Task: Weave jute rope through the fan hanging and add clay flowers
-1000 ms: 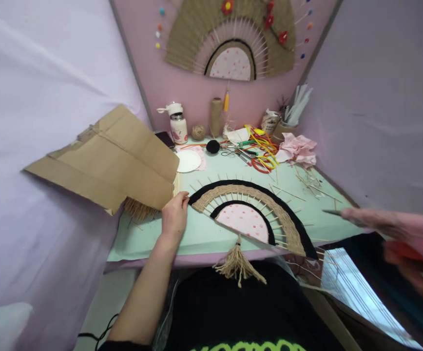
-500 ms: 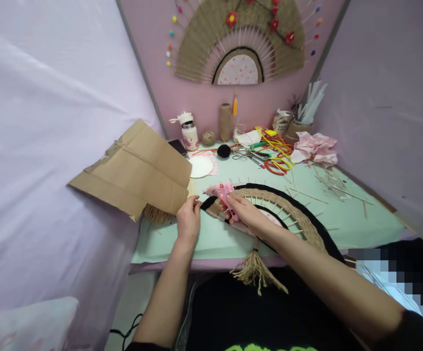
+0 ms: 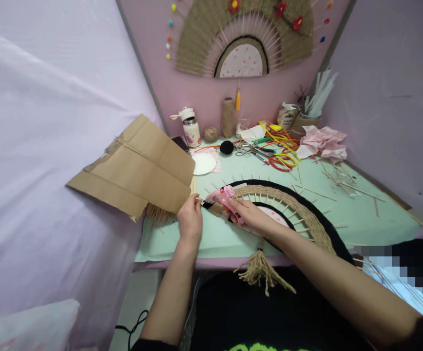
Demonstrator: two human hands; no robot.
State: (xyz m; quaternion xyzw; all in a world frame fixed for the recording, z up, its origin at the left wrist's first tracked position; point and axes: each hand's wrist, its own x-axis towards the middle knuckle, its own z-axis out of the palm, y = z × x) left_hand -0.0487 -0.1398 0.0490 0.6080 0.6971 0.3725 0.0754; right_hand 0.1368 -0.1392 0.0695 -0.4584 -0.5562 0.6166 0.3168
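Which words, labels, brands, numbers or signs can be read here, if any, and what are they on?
No text can be read for certain.
Small container at the back: dark marks on its label, too small and blurred to read.
White bottle: pink print, too small to tell whether it includes lettering.
Black top: bright green marks, cut off by the picture's bottom edge, so unreadable.

My only view sits on my head — facing forward and down, taking in both forearms up close, the tabletop (image 3: 175, 243) and the pink wall (image 3: 197, 92) beyond.
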